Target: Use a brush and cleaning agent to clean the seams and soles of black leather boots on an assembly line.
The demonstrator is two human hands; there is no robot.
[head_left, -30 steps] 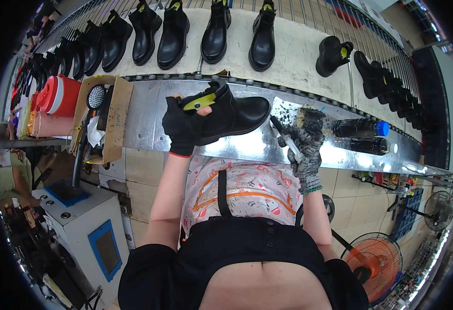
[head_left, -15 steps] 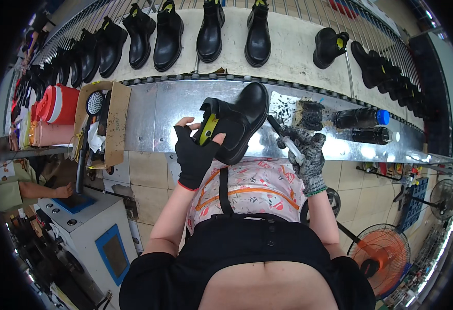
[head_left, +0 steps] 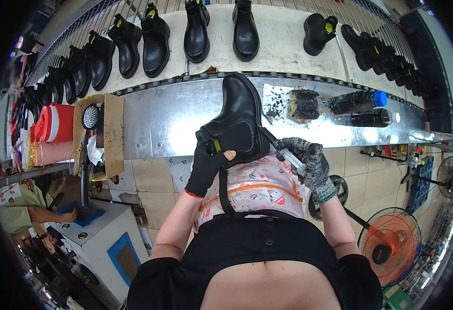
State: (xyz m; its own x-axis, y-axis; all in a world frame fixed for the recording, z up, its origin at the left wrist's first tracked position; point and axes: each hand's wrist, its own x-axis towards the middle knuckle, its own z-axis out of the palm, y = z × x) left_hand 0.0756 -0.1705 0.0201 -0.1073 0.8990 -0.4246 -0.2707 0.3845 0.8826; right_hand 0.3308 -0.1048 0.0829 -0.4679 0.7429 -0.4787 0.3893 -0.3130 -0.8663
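A black ankle boot [head_left: 238,111] lies on its side, its toe pointing away over the metal bench and its heel toward me. My left hand [head_left: 207,168], in a black fingerless glove, grips the boot's shaft with the thumb on the outside; a yellow-green lining shows beside the fingers. In a grey knitted glove, my right hand [head_left: 310,164] is closed around a slim brush [head_left: 292,159] with a clear, pale handle and a dark head. The brush head meets the sole edge by the heel, or comes very near it; exact contact is hard to see.
A blackened sponge block [head_left: 304,105] sits on an ink-spattered white sheet [head_left: 274,103]. Two bottles of dark liquid [head_left: 354,102] lie to its right. A cardboard box [head_left: 114,134] with tools stands left. Beyond the metal bench [head_left: 156,119], several black boots [head_left: 246,33] line a conveyor.
The boot has turned, its toe swinging left and away and its heel closer to me. The brush head has moved to the heel end of the sole. My whole view has shifted slightly.
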